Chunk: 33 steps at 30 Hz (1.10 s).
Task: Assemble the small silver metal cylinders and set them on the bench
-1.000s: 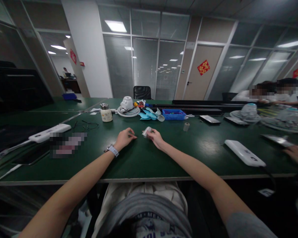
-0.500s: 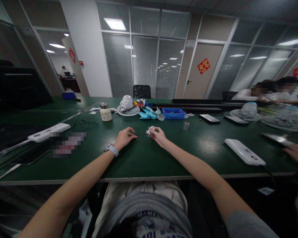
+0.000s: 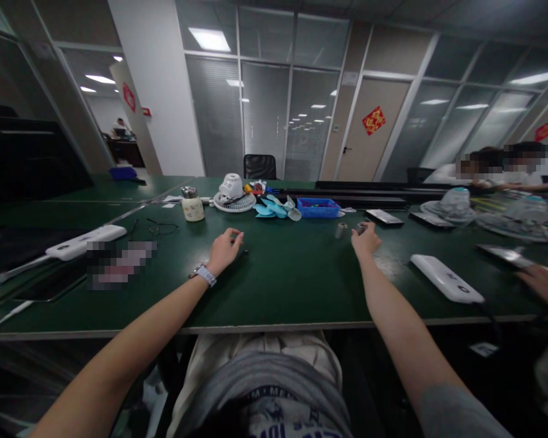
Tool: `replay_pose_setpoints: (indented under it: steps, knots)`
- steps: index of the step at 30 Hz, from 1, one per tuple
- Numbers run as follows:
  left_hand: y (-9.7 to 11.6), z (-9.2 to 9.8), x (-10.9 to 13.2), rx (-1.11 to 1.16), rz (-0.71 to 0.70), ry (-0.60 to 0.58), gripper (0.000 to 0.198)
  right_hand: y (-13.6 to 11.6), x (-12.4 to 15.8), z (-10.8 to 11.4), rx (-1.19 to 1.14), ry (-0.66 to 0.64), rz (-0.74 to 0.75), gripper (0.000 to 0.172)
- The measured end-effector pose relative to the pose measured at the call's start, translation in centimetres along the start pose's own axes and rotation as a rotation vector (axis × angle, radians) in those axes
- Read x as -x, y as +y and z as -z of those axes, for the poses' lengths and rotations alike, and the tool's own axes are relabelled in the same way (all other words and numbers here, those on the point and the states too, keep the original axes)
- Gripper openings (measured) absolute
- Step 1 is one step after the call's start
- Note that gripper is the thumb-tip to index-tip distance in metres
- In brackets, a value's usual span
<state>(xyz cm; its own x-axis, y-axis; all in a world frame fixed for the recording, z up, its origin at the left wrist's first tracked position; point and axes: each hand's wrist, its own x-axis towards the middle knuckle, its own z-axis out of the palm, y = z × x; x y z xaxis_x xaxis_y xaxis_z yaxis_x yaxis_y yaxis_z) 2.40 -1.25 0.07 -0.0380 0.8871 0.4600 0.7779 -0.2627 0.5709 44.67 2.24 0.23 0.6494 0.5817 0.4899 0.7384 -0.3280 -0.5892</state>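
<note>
My right hand (image 3: 366,241) is closed around a small silver metal cylinder (image 3: 360,228), mostly hidden by the fingers. Just left of it, a similar silver cylinder (image 3: 341,230) stands upright on the green table (image 3: 283,286). My left hand (image 3: 225,248), with a watch (image 3: 203,275) on its wrist, hovers over or rests on the table, fingers loosely bent and apart, with nothing visible in them. A tiny dark piece (image 3: 246,251) lies beside its fingertips; its kind is too small to make out.
Across the back stand a patterned jar (image 3: 192,207), a white fan part (image 3: 232,193), light-blue fan blades (image 3: 274,208) and a blue basket (image 3: 318,208). White power strips lie left (image 3: 86,241) and right (image 3: 445,278). A co-worker's hand (image 3: 543,281) is at the right edge.
My right hand has moved right with its silver cylinder, away from my left hand to beside the standing one. My left hand has shifted slightly; the tiny dark piece now shows beside it.
</note>
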Motion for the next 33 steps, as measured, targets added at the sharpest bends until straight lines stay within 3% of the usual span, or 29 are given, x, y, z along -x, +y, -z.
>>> replay_pose_setpoints:
  steps: [4,6,8,10,12,15,18,22,26,28,31,33]
  knots:
    - [0.0,0.1,0.0,0.002,0.005,-0.004,0.034,1.0,-0.2,-0.8,-0.015,-0.091,-0.120,0.040]
    - [0.1,0.1,0.0,0.007,0.008,0.016,0.034,0.4,0.0,-0.4,-0.043,-0.022,-0.122,0.048]
    - [0.1,0.1,0.0,0.012,0.011,0.045,0.034,-1.2,1.1,0.4,-0.086,0.131,-0.021,0.056]
    - [0.1,0.1,0.0,0.014,0.015,0.073,0.034,-4.0,3.3,1.1,-0.163,0.225,0.208,0.054]
    - [0.1,0.1,-0.1,0.012,0.020,0.091,0.034,-7.5,6.8,1.1,-0.276,0.109,0.505,0.040]
    - [0.1,0.3,0.0,0.003,0.034,0.098,0.033,-12.5,12.8,-0.4,-0.411,-0.324,0.851,0.031]
    - [0.2,0.3,0.0,0.000,0.038,0.106,0.033,-15.6,17.0,-2.7,-0.378,-0.597,0.885,0.039]
    - [0.1,0.2,-0.1,-0.006,0.031,0.115,0.033,-17.0,18.9,-4.7,-0.313,-0.693,0.801,0.039]
    - [0.1,0.2,-0.1,-0.010,0.030,0.095,0.032,-17.6,18.5,-4.7,-0.340,-0.694,0.832,0.028]
    - [0.1,0.3,-0.1,-0.003,0.035,0.091,0.033,-17.2,16.9,-3.9,-0.380,-0.622,0.858,0.024]
    - [0.2,0.4,0.1,0.004,0.044,0.085,0.033,-14.5,11.6,-2.0,-0.381,-0.341,0.811,0.027]
    - [0.2,0.4,0.1,0.003,0.042,0.076,0.032,-11.0,7.0,-0.6,-0.273,-0.108,0.643,0.029]
